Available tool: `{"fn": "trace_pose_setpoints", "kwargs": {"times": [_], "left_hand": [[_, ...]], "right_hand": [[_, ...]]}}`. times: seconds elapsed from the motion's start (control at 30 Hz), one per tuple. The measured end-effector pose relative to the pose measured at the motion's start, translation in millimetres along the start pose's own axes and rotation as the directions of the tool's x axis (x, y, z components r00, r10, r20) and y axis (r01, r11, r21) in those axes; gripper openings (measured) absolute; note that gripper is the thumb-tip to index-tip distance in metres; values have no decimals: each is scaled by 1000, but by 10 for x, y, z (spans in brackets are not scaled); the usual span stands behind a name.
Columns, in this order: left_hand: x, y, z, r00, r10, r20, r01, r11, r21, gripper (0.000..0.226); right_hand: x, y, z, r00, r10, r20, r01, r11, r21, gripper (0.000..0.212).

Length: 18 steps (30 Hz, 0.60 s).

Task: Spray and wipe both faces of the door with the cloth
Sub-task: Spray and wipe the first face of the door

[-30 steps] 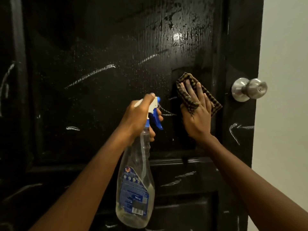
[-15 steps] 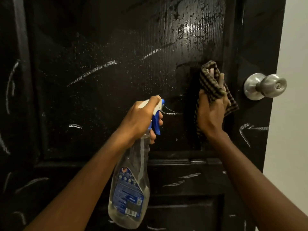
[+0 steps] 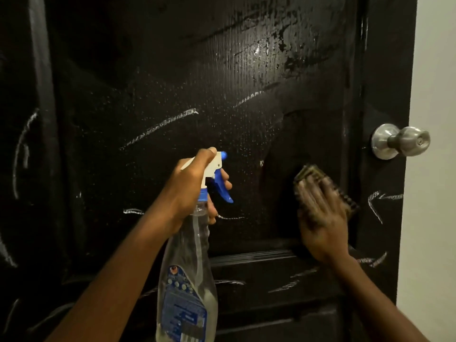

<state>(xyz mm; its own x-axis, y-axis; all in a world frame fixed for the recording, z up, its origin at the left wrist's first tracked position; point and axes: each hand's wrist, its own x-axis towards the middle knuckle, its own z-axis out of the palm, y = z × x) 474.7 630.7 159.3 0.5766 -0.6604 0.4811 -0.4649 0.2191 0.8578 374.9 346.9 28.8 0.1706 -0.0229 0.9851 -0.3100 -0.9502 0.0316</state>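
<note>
A black panelled door (image 3: pixel 172 82) fills the view, speckled with spray droplets and streaked with white chalk marks. My left hand (image 3: pixel 192 188) grips the neck of a clear spray bottle (image 3: pixel 187 280) with a white and blue trigger head, held upright in front of the door's middle. My right hand (image 3: pixel 323 215) presses a brown checked cloth (image 3: pixel 308 172) flat against the door's right side with straight fingers, just above the panel's lower moulding. The hand and cloth are blurred. A darker wiped patch surrounds the cloth.
A silver round door knob (image 3: pixel 399 143) sticks out at the door's right edge, above and right of the cloth. A white wall (image 3: pixel 434 169) runs along the right. Chalk arrows and streaks mark the door's stile and lower rail.
My right hand has slid the cloth down the door from near knob height to just above the lower moulding, fingers now flat. The left hand and bottle stayed about where they were.
</note>
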Motion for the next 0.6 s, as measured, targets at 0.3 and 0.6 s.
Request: {"fn": "trace_pose_setpoints", "kwargs": {"times": [0.3,0.6], "left_hand": [[48,42,-147,999,34,42,-33,999,-19,61],[106,62,6,1000,13,21,-14,998,67,60]], "right_hand": [[679,-846,175,999,45,-9,-45,999,1,68],[336,-301,27,996,-28,83,28,1000,4,65]]}}
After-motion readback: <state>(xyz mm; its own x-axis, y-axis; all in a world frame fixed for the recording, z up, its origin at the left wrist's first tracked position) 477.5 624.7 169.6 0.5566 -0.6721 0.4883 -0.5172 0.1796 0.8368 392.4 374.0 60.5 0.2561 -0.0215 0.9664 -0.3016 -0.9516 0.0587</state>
